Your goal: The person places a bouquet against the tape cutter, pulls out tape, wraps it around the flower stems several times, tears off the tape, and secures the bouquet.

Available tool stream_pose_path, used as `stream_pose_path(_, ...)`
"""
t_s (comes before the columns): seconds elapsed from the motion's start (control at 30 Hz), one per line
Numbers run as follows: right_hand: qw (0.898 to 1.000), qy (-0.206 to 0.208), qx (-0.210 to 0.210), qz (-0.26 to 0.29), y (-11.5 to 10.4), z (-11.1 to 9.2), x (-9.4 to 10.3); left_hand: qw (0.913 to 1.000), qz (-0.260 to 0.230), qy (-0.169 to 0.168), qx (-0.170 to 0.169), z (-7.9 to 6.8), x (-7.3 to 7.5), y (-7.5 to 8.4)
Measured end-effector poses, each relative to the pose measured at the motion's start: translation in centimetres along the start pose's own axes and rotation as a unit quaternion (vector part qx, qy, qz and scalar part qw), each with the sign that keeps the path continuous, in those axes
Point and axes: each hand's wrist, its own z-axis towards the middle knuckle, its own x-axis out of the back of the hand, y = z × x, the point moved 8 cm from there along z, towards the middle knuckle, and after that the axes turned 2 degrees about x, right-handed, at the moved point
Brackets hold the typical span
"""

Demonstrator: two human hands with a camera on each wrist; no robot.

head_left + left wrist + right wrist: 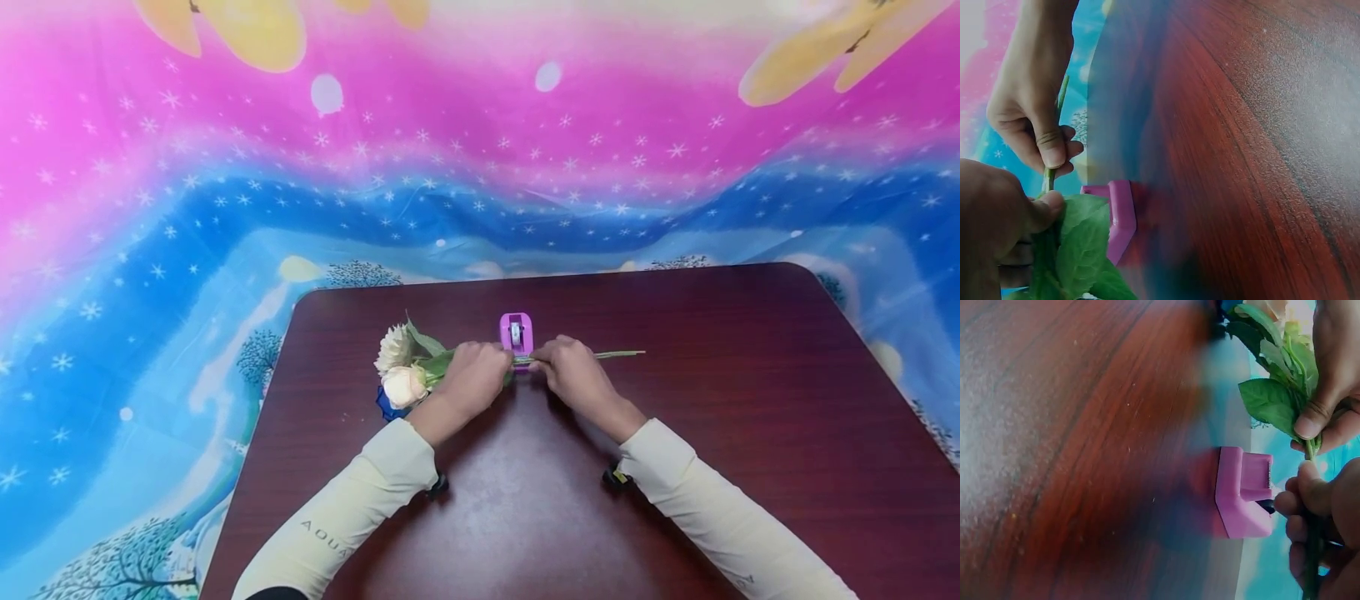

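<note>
A bunch of flowers lies across both hands, its heads to the left: a cream many-petalled flower point(393, 350), a pale peach rose point(403, 387) and a dark blue flower point(388, 406). My left hand point(474, 375) grips the stems just below the green leaves point(1082, 240). Close beside it, my right hand point(576, 379) pinches the same stems point(621, 354) between thumb and fingers, and their cut ends stick out to the right. Right behind the stems stands a pink tape dispenser point(516, 332) with a roll of tape in it.
The dark red-brown wooden table point(750, 400) has rounded far corners. Behind it hangs a pink and blue cloth point(480, 158) printed with snowflakes and trees.
</note>
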Motion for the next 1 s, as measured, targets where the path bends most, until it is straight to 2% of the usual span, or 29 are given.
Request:
stream_pose_path(0.13, 0.998, -0.047, -0.028, 0.03, 0.4, 0.1, -0.6, 0.9965, 0.062, 0.049, -0.028, -0.4, 0.3, 0.4)
stream_pose_path(0.27, 0.989, -0.103, -0.078, 0.066, 1.1, 0.3, -1.2, 0.9854, 0.118, 0.105, -0.064, -0.9, 0.3, 1.0)
stream_pose_path(0.37, 0.985, -0.131, -0.084, 0.074, 1.2, 0.5, -1.5, 0.9773, 0.138, 0.137, -0.085, -1.3, 0.4, 1.4)
stream_pose_path(0.47, 0.986, -0.133, -0.072, 0.066, 1.0, 0.6, -1.6, 0.9734, 0.144, 0.149, -0.098, -1.5, 0.4, 1.6)
stream_pose_path(0.6, 0.995, -0.081, -0.038, 0.032, 0.8, 0.7, -1.1, 0.9803, 0.117, 0.125, -0.097, -1.2, 0.5, 1.5)
stream_pose_path(0.73, 1.0, -0.025, -0.01, 0.009, 0.6, 0.5, -0.7, 0.9917, 0.077, 0.067, -0.078, -0.5, -0.1, 1.0)
stream_pose_path(0.83, 1.0, 0.004, 0.012, -0.007, 0.4, 0.4, -0.6, 0.9961, 0.057, 0.032, -0.06, -0.1, -0.6, 0.6)
stream_pose_path(0.93, 0.999, 0.021, 0.03, -0.019, 0.2, 0.2, -0.6, 0.9975, 0.049, 0.024, -0.045, -0.1, -0.8, 0.4)
stream_pose_path(1.0, 0.999, 0.018, 0.032, -0.018, 0.1, 0.2, -0.7, 0.9968, 0.057, 0.037, -0.041, -0.3, -0.7, 0.4)
